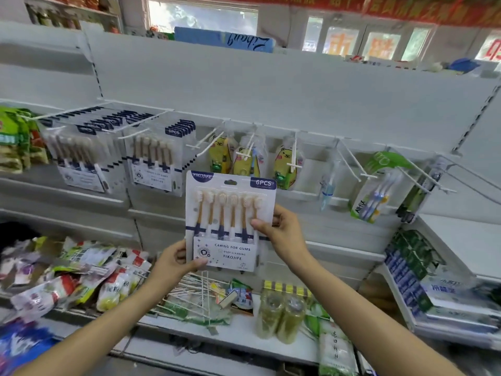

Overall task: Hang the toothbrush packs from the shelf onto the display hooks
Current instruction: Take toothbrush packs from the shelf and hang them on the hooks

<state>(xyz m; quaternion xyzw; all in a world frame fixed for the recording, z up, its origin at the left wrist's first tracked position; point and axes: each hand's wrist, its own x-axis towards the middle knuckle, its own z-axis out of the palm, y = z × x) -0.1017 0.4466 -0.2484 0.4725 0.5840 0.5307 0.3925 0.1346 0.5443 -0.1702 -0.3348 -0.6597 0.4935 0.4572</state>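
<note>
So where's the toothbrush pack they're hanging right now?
The toothbrush pack is mid-frame in the head view, held upright in front of the shelving by the left hand and right hand, just below the yellow hanging packs.

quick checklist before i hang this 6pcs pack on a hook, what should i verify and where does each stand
1. Grip: left hand holds the lower left corner of the toothbrush pack, right hand pinches its right edge: ok.
2. Hang slot at the pack's top uncovered: ok.
3. Pack upright, front facing you: ok.
4. Slot lined up with a hook: not ok, the pack sits below the row.
5. Matching packs' hook has room at its tip: cannot tell.
6. Bare hook to the right is free: ok.
</note>
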